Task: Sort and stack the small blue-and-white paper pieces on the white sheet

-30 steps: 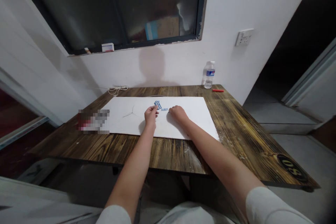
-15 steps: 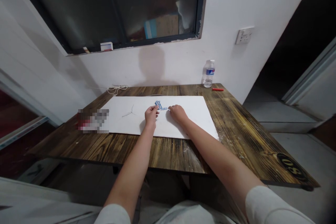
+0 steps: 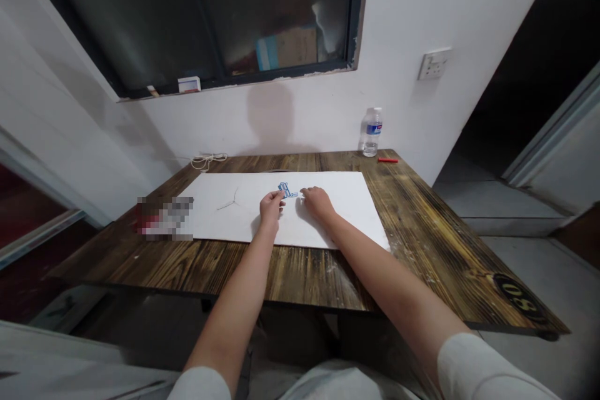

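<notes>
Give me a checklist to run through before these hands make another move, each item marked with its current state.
1. Left hand at the blue item: ok, fingertips at its near edge.
2. Right hand gripping something: cannot tell, its fingertips are too small to read.
3. Blue item joined to the smaller blue bits between the hands: cannot tell.
4. White board lying flat on the wooden table: ok.
5. Bottle upright, off the board: ok, near the wall.
6. Red stick off the board: ok.
</notes>
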The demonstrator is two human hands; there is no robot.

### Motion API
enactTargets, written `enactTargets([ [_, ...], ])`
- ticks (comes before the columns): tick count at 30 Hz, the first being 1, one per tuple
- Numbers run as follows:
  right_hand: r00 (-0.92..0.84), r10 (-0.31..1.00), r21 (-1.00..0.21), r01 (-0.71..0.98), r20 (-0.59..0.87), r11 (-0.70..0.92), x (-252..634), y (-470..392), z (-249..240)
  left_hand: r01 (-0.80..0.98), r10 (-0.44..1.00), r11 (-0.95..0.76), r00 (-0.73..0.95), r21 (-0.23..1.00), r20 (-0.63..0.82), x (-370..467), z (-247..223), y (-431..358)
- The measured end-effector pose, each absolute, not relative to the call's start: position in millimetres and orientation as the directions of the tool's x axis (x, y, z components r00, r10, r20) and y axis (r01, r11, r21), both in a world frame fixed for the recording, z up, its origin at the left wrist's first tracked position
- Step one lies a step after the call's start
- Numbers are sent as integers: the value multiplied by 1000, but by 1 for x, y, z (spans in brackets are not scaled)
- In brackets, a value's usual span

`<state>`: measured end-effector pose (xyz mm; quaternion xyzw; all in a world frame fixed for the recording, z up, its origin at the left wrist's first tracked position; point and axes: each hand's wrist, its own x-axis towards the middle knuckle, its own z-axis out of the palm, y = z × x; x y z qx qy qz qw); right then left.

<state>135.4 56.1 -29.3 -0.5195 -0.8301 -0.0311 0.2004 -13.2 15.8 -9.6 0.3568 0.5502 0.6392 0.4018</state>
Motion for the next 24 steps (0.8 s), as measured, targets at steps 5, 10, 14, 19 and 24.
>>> enactTargets([
  [5,-353,841,-171,876,409,450,138,60,-31,-127,910,-53,-414,990,-5,-14,-12,17],
  [10,-354,823,-179,865,443,468,137,58,-30,-118,913,-30,-408,993,-21,-14,-14,18],
  [14,-372,816,-161,862,443,480,136,55,-29,-128,916,-18,-400,992,-35,-13,-13,17],
  [19,-323,851,-209,876,414,434,141,56,-32,-122,919,-28,-394,992,-23,-12,-11,16],
  [24,-186,814,-377,815,550,440,145,59,-32,-130,925,-27,-380,991,-24,-13,-13,16],
])
